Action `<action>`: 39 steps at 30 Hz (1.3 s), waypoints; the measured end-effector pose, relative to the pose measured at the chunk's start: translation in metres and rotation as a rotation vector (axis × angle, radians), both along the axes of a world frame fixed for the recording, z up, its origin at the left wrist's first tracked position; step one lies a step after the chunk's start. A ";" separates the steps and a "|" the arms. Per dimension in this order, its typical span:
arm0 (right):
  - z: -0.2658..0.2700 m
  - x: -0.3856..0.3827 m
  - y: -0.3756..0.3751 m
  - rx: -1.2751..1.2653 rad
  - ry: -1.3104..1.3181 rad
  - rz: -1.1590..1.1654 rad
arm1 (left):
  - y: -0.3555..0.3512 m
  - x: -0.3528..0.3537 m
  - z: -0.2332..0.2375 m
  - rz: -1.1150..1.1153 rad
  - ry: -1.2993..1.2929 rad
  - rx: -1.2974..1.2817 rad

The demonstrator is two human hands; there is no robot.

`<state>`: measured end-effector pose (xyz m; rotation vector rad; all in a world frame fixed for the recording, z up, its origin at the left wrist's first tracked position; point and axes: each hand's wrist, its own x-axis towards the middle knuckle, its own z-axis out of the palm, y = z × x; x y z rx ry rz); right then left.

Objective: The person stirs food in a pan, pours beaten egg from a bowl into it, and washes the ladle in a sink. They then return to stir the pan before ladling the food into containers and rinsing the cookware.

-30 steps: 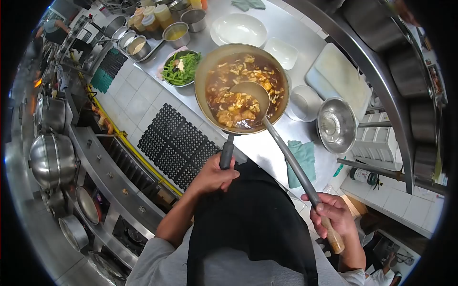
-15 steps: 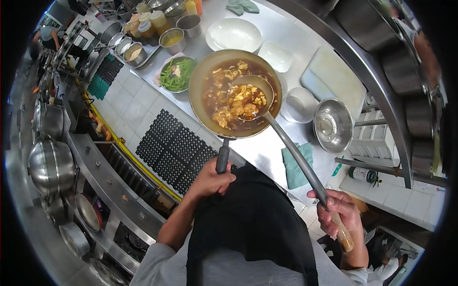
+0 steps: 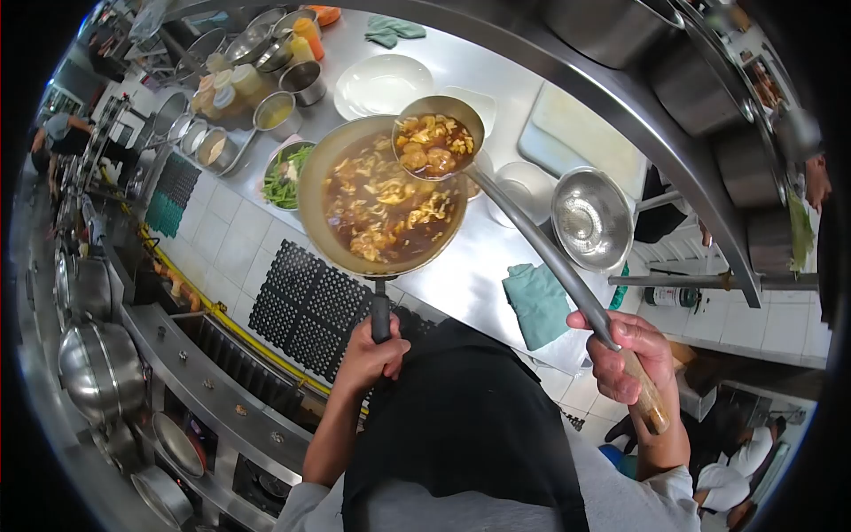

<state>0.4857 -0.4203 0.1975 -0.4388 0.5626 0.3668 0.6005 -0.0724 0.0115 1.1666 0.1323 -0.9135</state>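
My left hand is wrapped round the black handle of a wide frying pan. Brown sauce with yellow egg-like shreds and lumps fills the pan. In my right hand is the long handle of a ladle, gripped near its wooden end. The ladle's bowl, full of sauce and lumps, is over the pan's far right rim. Just beyond the bowl are a large white oval dish and a smaller white dish, partly hidden by the ladle.
Left of the pan is a bowl of chopped greens. To the right lie a steel bowl, a clear round container, a green cloth and cutting boards. A steel shelf arches over the right side. Stoves line the left.
The ladle's bowl has risen out of the sauce, full, and moved toward the pan's far right rim. My view has turned, so the pan and table appear further left.
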 end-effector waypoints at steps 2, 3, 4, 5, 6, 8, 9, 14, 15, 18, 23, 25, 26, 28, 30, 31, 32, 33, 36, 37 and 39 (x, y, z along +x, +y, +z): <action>-0.003 0.003 -0.005 -0.002 -0.028 -0.015 | -0.001 0.000 0.002 0.023 -0.012 -0.014; -0.005 0.004 -0.007 -0.004 -0.033 -0.024 | -0.001 0.000 0.002 0.036 -0.016 -0.020; -0.007 0.004 -0.009 -0.005 -0.037 -0.031 | 0.000 -0.001 0.001 0.052 -0.018 -0.028; -0.009 0.004 -0.011 -0.007 -0.041 -0.037 | 0.001 -0.001 0.003 0.067 -0.016 -0.023; -0.012 0.004 -0.013 -0.007 -0.039 -0.045 | 0.002 -0.001 0.008 0.083 -0.014 -0.017; -0.017 0.006 -0.014 -0.008 -0.037 -0.056 | 0.008 -0.001 0.007 0.106 -0.006 -0.021; -0.019 0.007 -0.016 0.003 -0.035 -0.064 | 0.010 -0.002 0.009 0.121 0.001 -0.016; -0.034 0.010 -0.027 0.023 -0.034 -0.068 | 0.012 -0.002 0.030 0.222 0.025 0.020; -0.036 0.011 -0.029 0.020 -0.041 -0.066 | 0.015 -0.002 0.031 0.243 0.032 0.031; -0.043 0.015 -0.037 0.038 -0.079 -0.058 | 0.016 -0.002 0.036 0.264 0.018 0.022; -0.046 0.022 -0.053 0.079 -0.066 -0.059 | 0.010 -0.003 0.044 0.317 0.023 0.029; -0.044 0.023 -0.059 0.077 -0.049 -0.061 | 0.008 -0.003 0.043 0.314 0.018 0.019; -0.044 0.024 -0.061 0.098 -0.058 -0.065 | 0.008 -0.004 0.043 0.311 0.018 0.014; -0.041 0.025 -0.063 0.095 -0.051 -0.068 | 0.009 -0.005 0.042 0.312 0.016 0.010; -0.039 0.026 -0.062 0.095 -0.052 -0.072 | 0.010 -0.004 0.043 0.316 0.026 0.008; -0.039 0.026 -0.062 0.098 -0.055 -0.074 | 0.010 -0.003 0.045 0.321 0.037 0.009; -0.038 0.026 -0.062 0.100 -0.057 -0.077 | 0.009 -0.004 0.047 0.325 0.050 0.010; -0.038 0.027 -0.062 0.102 -0.052 -0.074 | 0.009 -0.003 0.048 0.324 0.054 0.014; -0.038 0.028 -0.064 0.110 -0.044 -0.068 | 0.006 -0.002 0.049 0.318 0.059 0.023; -0.038 0.028 -0.064 0.115 -0.046 -0.066 | 0.006 -0.003 0.049 0.313 0.056 0.025; -0.038 0.029 -0.064 0.122 -0.050 -0.070 | 0.005 -0.002 0.049 0.307 0.056 0.024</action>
